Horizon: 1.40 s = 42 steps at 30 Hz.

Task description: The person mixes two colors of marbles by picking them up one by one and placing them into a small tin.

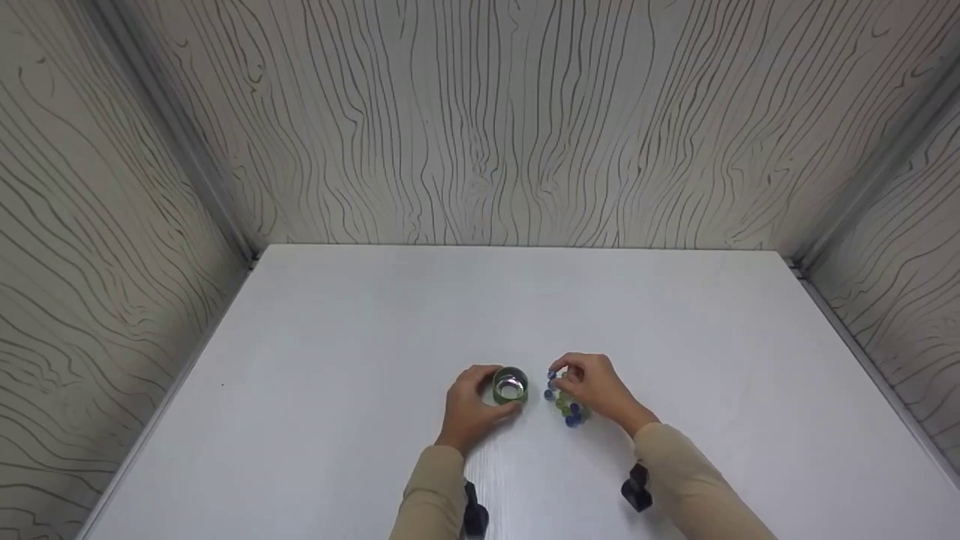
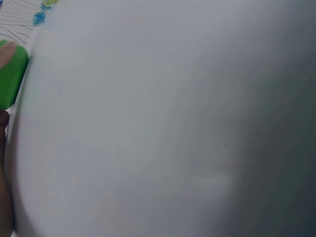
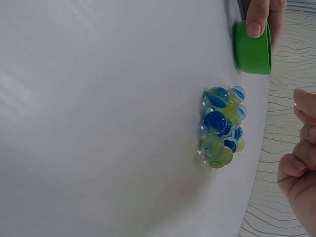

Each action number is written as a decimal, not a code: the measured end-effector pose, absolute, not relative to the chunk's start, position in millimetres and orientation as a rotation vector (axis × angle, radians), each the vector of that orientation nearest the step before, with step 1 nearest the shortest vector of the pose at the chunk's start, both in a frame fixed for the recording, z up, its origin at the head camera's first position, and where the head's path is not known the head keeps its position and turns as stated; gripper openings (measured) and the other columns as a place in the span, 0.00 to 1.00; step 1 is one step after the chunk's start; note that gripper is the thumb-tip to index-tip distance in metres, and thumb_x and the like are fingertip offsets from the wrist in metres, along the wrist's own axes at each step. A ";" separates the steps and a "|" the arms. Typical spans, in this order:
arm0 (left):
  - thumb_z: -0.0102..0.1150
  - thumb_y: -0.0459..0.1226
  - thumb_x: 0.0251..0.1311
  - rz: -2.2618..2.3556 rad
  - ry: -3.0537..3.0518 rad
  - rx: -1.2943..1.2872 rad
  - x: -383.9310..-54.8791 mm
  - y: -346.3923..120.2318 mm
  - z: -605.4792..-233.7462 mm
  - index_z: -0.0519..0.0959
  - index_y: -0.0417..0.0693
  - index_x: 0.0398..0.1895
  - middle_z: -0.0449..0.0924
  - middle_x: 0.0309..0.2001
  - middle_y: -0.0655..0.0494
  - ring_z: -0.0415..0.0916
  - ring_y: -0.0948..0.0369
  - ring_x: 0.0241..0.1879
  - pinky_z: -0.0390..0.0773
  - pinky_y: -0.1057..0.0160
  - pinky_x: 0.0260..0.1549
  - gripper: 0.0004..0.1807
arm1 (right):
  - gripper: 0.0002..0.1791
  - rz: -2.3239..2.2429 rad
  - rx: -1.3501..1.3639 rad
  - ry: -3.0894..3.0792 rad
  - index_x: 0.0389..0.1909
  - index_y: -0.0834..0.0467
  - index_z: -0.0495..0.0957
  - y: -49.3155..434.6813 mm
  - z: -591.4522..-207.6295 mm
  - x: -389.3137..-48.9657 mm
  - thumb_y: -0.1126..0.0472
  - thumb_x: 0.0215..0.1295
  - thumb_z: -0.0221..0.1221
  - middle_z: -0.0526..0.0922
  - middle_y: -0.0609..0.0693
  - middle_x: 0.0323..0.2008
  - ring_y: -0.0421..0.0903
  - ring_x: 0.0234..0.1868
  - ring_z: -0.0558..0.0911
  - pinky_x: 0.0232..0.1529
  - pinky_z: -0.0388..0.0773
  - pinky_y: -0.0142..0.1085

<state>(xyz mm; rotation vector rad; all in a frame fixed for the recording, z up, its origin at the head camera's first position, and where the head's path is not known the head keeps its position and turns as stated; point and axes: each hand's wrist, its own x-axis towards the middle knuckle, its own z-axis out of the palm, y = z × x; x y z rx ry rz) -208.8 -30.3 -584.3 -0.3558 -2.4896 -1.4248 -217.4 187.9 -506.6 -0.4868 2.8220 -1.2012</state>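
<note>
My left hand [image 1: 470,409] holds a small green cup [image 1: 511,397] upright on the table, thumb at the near side and fingers round the far side. The cup's inside looks shiny. In the right wrist view a thumb and fingers of the left hand lie on the green wall [image 3: 252,52]. My right hand [image 1: 594,384] is just right of the cup, over a cluster of blue and yellow-green glass marbles [image 1: 574,420]. Its thumb and forefinger pinch a marble [image 1: 552,375], mostly hidden by the fingertips. In the left wrist view, two loose marbles [image 2: 39,19] appear beyond the cup.
The white table [image 1: 337,322] extends on all sides of the hands. Wood-grain patterned panels [image 1: 480,127] stand behind it and at both sides. A dark wrist camera [image 1: 636,487] sits on the right sleeve, another camera [image 1: 475,514] on the left.
</note>
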 end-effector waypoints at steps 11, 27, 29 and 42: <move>0.75 0.47 0.42 -1.376 -2.495 -0.373 -208.4 -29.2 -584.7 0.79 0.50 0.50 0.83 0.47 0.59 0.79 0.61 0.51 0.80 0.61 0.57 0.29 | 0.07 -1.203 -0.563 2.812 0.38 0.62 0.83 178.3 -507.1 -217.4 0.66 0.58 0.64 0.67 0.43 0.17 0.31 0.19 0.62 0.21 0.63 0.22; 0.75 0.47 0.42 -1.368 -2.470 -0.384 -209.6 -29.0 -585.9 0.79 0.48 0.50 0.84 0.46 0.57 0.80 0.60 0.50 0.80 0.61 0.56 0.29 | 0.07 -1.221 -0.611 2.802 0.37 0.61 0.83 167.6 -509.2 -218.2 0.66 0.57 0.65 0.70 0.45 0.17 0.30 0.19 0.63 0.20 0.63 0.21; 0.75 0.47 0.42 -1.369 -2.469 -0.385 -209.7 -29.3 -585.4 0.79 0.48 0.50 0.84 0.47 0.57 0.80 0.60 0.50 0.80 0.61 0.56 0.29 | 0.07 -1.225 -0.613 2.800 0.37 0.61 0.83 167.0 -509.3 -218.8 0.66 0.57 0.65 0.71 0.46 0.17 0.30 0.19 0.63 0.19 0.63 0.21; 0.74 0.49 0.45 -1.334 -2.478 -0.400 -210.7 -30.3 -588.4 0.79 0.50 0.51 0.83 0.47 0.58 0.79 0.60 0.50 0.80 0.61 0.56 0.28 | 0.06 -1.220 -0.632 2.822 0.36 0.61 0.83 160.3 -509.1 -219.6 0.66 0.57 0.65 0.69 0.44 0.16 0.30 0.19 0.62 0.20 0.62 0.22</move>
